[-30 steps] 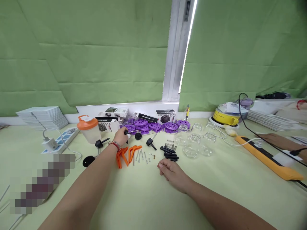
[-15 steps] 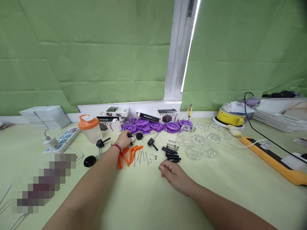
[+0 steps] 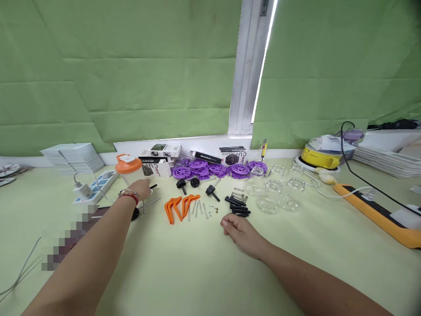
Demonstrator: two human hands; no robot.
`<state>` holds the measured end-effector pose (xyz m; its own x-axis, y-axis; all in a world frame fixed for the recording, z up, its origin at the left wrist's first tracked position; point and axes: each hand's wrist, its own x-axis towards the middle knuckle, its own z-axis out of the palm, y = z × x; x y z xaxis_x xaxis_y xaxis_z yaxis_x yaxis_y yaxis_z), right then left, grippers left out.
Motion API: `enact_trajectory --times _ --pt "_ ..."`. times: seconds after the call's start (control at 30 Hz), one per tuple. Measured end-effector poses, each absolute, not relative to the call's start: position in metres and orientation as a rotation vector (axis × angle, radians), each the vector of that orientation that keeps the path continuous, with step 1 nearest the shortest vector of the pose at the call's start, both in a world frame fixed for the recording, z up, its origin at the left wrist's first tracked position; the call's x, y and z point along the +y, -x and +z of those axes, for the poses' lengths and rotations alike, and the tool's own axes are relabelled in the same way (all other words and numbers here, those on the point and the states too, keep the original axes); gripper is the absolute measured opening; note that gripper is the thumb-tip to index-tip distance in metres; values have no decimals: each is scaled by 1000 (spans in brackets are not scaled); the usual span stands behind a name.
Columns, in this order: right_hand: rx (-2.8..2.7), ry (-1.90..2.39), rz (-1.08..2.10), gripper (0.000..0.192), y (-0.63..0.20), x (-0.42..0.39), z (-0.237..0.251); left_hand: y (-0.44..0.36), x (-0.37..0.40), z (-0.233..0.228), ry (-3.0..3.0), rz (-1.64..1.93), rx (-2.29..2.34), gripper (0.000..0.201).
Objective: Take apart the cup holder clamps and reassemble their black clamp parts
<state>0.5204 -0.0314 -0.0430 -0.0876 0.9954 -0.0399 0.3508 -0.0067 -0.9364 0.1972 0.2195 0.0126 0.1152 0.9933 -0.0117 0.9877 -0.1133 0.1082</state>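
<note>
Left hand, red bracelet at wrist, reaches toward the worktop's far left, fingers bunched over a black knobbed pin beside the translucent cup with orange lid; cannot tell if it is clamped. Pin's long axis runs left-right, tip pointing right. Right hand rests loosely curled, holding nothing, near black rods.

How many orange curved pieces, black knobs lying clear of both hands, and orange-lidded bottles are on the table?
orange curved pieces: 4
black knobs: 3
orange-lidded bottle: 1
Total: 8
</note>
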Motion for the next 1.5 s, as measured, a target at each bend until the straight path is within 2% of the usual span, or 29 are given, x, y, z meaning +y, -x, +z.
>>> enact_trajectory --times 0.13,0.3,0.4,0.53,0.67,0.73,0.87,0.93,1.0,1.17,1.33,1.4,1.5 --pt "-1543 1456 1094 32 -520 -32 -42 -195 215 -2 -2263 -39 2033 31" --pt "-1549 1454 1083 32 -519 -33 -39 -199 211 -2 -2294 17 2054 26" --pt "-1555 1451 1073 32 -519 -33 -39 -203 206 13 -2328 152 2056 23" --pt "-1565 1450 1064 32 -520 -32 -40 -214 188 37 -2389 403 1983 35" --pt "-1569 1456 1053 33 -520 -32 -41 -238 148 51 -2329 656 1685 28" --pt "-1592 1441 1024 33 -519 -33 -40 -254 121 53 -2234 762 1543 32" --pt "-1700 1370 888 28 -514 -40 -36 -286 71 43 -2101 672 1401 34" --pt "-1804 1367 789 32 -510 -45 -35 -299 54 31 -2117 681 1369 35" --pt "-1938 1368 640 33 -505 -51 -33 -309 43 17 -2151 688 1320 38" --pt "-2111 1306 237 26 -500 -58 -33 -313 29 -2 -2077 684 1243 32" --pt "-1920 1349 294 24 -504 -56 -30 -296 24 6 -2211 594 986 64" --pt "-1888 1366 347 23 -505 -55 -28 -290 24 8 -2330 589 975 61" --pt "-1900 1372 398 23 -502 -54 -28 -284 26 8 -2504 598 976 43"
